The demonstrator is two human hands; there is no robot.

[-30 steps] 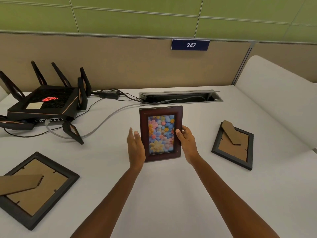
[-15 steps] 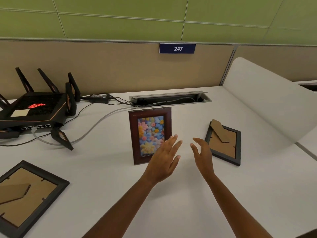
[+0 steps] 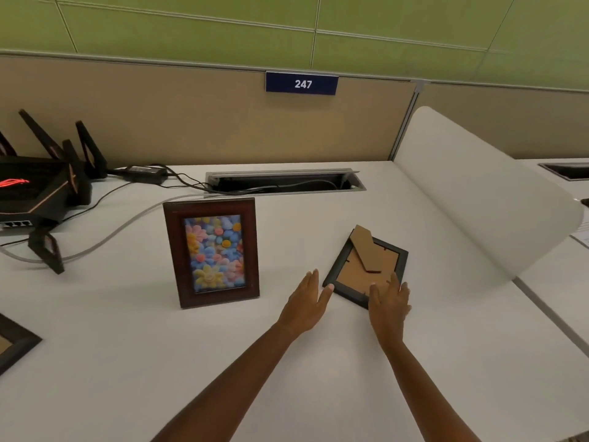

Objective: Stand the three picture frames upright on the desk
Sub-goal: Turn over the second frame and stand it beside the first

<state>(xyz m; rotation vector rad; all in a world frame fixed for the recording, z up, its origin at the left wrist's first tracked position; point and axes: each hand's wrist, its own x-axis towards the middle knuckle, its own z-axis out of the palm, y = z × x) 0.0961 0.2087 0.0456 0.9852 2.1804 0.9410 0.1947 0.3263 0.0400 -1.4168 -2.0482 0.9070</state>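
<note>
Brown frame [image 3: 212, 252]: stood upright on the white desk [image 3: 127, 330], flower picture facing the camera.
Small black frame [image 3: 366, 267]: laid face down to the right, cardboard stand uppermost.
Third frame [image 3: 14, 342]: only a corner is seen at the left edge, lying flat.
Left hand [image 3: 306, 303]: fingers spread, nothing held, thumb at the small frame's near-left corner.
Right hand [image 3: 390, 301]: opened flat, over the small frame's near corner; no grasp can be seen.

My right hand [image 3: 390, 301] covers the near corner of the black frame [image 3: 369, 266] at 3 o'clock; picture side hidden, face down. Third frame [image 3: 12, 341] at 8 o'clock cut off by left edge, only a corner shows. Router [image 3: 35, 189] at 10 o'clock cropped too
</note>
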